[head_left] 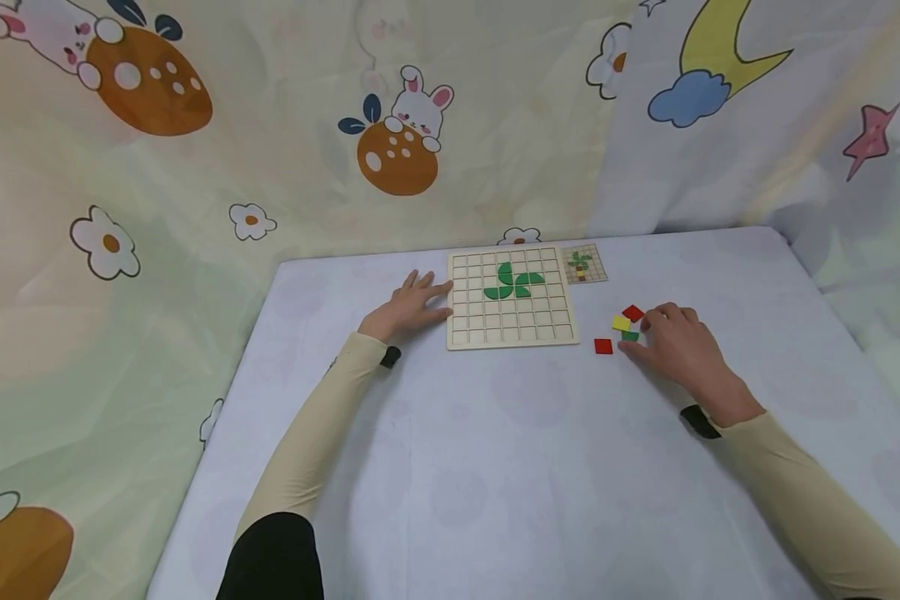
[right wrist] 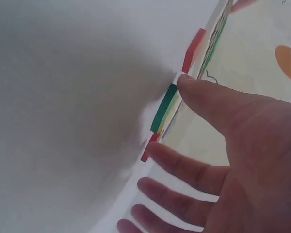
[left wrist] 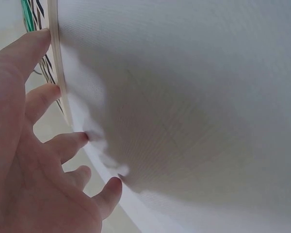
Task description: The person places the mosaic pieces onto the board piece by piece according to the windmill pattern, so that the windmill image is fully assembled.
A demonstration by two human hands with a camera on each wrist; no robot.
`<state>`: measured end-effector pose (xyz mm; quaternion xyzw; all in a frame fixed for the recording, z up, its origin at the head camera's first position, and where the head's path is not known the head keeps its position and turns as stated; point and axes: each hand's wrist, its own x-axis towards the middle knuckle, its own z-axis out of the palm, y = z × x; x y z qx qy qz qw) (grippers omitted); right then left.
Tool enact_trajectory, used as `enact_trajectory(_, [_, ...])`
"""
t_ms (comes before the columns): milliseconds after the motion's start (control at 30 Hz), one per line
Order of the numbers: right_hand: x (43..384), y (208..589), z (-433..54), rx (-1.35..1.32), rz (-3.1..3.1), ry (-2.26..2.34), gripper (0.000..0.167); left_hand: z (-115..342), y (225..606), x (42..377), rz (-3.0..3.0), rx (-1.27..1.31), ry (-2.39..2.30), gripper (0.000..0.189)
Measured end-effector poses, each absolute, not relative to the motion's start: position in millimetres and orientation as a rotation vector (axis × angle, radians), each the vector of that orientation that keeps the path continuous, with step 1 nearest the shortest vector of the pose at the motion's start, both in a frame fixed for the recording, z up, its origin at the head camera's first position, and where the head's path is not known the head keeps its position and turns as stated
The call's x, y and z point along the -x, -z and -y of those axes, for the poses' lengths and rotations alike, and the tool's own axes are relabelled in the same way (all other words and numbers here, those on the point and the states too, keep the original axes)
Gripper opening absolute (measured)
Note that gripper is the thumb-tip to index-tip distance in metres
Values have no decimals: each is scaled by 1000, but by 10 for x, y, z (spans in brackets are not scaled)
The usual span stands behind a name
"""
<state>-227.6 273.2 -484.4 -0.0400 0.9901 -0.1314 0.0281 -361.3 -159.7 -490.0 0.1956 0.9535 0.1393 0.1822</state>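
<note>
A square wooden grid board [head_left: 510, 333] lies on the table, with several green rounded pieces [head_left: 504, 292] forming a pinwheel-like figure in its cells. Two fingertips of my left hand [head_left: 405, 310] touch the board's left edge; the other fingers are spread above the cloth. My right hand [head_left: 678, 346] is over a small group of tiles, thumb and index finger apart beside them. The group has a red tile [head_left: 633, 313], a yellow tile [head_left: 621, 322] and a green tile [head_left: 630, 336]. Another red tile [head_left: 603, 347] lies alone left of the thumb.
A small pattern card [head_left: 598, 272] with a green, red and yellow design lies by the board's upper right corner. White cloth covers the table [head_left: 495, 483]. Printed curtains [head_left: 292, 150] hang behind the table and along its sides.
</note>
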Motion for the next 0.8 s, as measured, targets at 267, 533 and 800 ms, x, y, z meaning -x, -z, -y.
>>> enact_trajectory(267, [2250,4909,-2719,71,-3089,417,47,1599,4903,3603,-2700,-557,-389,68])
enact_trajectory(533, [2272,4897,-2663,39,-3072,451,43,1594,4891,3601,-2695,-554,-396,69])
enact_trajectory(800, [2323,4780,-2658,111,-3099,478,43,1601,4901,3620,-2694,-556,-379,69])
